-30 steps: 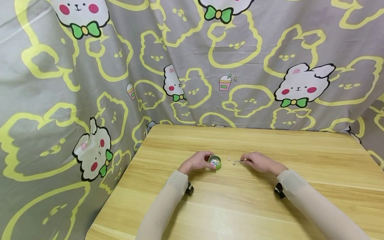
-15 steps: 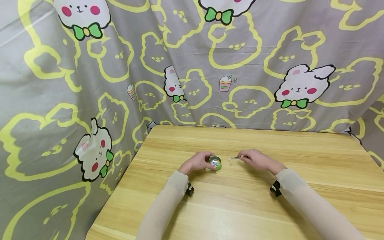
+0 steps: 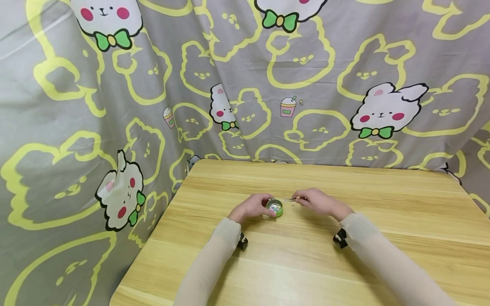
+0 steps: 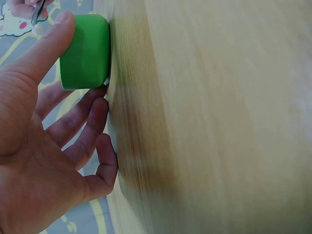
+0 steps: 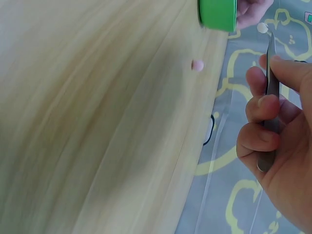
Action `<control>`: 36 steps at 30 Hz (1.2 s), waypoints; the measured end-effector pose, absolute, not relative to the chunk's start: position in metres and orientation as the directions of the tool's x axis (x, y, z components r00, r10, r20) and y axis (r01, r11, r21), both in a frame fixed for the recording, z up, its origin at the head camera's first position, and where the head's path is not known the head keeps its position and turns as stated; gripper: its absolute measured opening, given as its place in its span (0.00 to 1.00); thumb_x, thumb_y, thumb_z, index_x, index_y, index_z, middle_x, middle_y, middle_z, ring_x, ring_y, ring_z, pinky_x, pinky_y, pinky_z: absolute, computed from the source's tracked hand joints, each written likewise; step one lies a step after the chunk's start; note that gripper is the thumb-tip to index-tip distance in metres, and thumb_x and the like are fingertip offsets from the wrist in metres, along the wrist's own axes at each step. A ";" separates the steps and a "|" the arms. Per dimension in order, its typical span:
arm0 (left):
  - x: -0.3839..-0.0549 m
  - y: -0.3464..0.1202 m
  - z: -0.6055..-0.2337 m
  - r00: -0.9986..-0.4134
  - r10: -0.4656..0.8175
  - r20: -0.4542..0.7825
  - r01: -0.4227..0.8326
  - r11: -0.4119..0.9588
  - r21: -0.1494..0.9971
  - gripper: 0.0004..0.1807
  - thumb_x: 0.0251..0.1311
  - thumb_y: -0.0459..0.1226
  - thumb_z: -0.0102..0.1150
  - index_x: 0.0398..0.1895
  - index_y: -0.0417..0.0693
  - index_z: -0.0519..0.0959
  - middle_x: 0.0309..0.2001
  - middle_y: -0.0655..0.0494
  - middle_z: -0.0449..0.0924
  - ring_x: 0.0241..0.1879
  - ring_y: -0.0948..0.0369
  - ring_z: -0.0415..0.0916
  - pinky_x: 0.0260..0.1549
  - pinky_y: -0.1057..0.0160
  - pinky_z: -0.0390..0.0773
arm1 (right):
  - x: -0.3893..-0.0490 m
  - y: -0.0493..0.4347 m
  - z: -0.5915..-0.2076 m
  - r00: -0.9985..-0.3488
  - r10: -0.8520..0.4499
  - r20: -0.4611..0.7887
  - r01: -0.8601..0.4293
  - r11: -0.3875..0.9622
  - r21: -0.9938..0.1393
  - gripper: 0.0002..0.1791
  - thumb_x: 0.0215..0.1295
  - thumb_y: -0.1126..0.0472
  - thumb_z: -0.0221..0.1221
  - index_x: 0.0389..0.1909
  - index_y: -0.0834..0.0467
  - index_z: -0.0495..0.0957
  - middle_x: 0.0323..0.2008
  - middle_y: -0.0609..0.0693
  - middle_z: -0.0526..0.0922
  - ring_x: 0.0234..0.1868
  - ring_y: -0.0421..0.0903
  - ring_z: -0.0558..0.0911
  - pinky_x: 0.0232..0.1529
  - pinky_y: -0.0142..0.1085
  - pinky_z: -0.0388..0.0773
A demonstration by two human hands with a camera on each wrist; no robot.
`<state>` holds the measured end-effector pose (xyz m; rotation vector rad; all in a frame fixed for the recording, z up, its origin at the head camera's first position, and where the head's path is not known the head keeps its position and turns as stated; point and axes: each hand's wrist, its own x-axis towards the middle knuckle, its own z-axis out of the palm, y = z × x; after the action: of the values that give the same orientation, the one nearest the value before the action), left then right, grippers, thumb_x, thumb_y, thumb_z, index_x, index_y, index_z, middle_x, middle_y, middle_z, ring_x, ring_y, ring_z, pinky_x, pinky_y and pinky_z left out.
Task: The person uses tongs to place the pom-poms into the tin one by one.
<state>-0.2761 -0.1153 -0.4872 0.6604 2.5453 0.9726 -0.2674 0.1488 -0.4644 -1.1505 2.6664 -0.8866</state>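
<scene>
My left hand [image 3: 254, 205] grips a small round green tin [image 3: 278, 212], thumb on the near side and fingers behind. Several pastel beads [image 3: 274, 208] lie inside the tin. In the left wrist view, the thumb presses the green wall while the lower fingers curl loosely beside it. My right hand [image 3: 317, 201] pinches metal tweezers [image 5: 271, 92], their tips pointing left beside the tin's rim. Between those tips sits a small white bead [image 5: 263, 28], raised above the table. One pale pink bead [image 5: 197, 65] rests on the wood below the tweezers.
The wooden table [image 3: 291, 263] stretches around both hands, its back edge against a grey curtain [image 3: 245, 63] with yellow animal outlines. More curtain hangs along the left side. Both wrists wear black straps.
My right hand has moved left, carrying the bead in the tweezers past the pink bead to beside the tin. My left hand and the tin have stayed in place.
</scene>
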 end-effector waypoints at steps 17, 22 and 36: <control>-0.276 -0.115 -0.486 -0.835 0.533 -0.140 0.307 0.662 0.684 0.26 0.48 0.45 0.73 0.52 0.53 0.77 0.38 0.61 0.79 0.37 0.65 0.72 0.40 0.65 0.71 | -0.270 0.129 -0.468 -0.698 -0.709 0.104 -0.629 0.537 -0.562 0.11 0.71 0.62 0.51 0.48 0.58 0.78 0.36 0.53 0.82 0.31 0.37 0.76 0.32 0.35 0.73; -0.277 -0.116 -0.487 -0.832 0.538 -0.136 0.311 0.656 0.688 0.25 0.47 0.45 0.73 0.51 0.53 0.78 0.38 0.61 0.79 0.37 0.66 0.73 0.39 0.66 0.71 | -0.270 0.128 -0.468 -0.702 -0.704 0.108 -0.630 0.544 -0.554 0.10 0.71 0.62 0.51 0.47 0.58 0.78 0.34 0.53 0.81 0.29 0.38 0.75 0.32 0.35 0.72; -0.276 -0.117 -0.487 -0.831 0.539 -0.137 0.314 0.657 0.685 0.25 0.48 0.45 0.72 0.50 0.53 0.78 0.37 0.63 0.78 0.38 0.66 0.72 0.40 0.66 0.71 | -0.268 0.144 -0.469 -0.758 -0.646 0.094 -0.578 0.596 -0.558 0.10 0.70 0.63 0.52 0.46 0.58 0.79 0.34 0.52 0.81 0.28 0.40 0.73 0.30 0.36 0.70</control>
<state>-0.2762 -0.1165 -0.4869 0.6786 2.5479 0.9633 -0.2682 0.1443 -0.4685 -1.0392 2.7004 -0.8790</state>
